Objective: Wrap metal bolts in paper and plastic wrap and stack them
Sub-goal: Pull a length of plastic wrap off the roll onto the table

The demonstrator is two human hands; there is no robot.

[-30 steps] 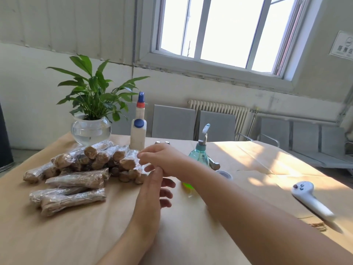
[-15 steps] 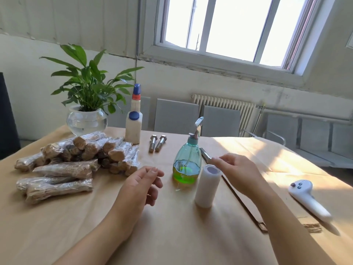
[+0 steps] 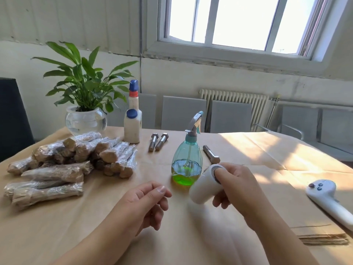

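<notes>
Your right hand [image 3: 236,186] around the tilted wrap roll [image 3: 205,188], left hand [image 3: 145,205] loose, empty, above the bench [image 3: 95,226].

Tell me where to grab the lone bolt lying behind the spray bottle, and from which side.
Grip the lone bolt around its bare shank, coming from above with fingers either side. It lies flat on the paper, hex head toward the person, so only the top and flanks are free. The spray bottle stands close on its left, so the right side looks clearer, though the right hand now holds the roll.
</notes>
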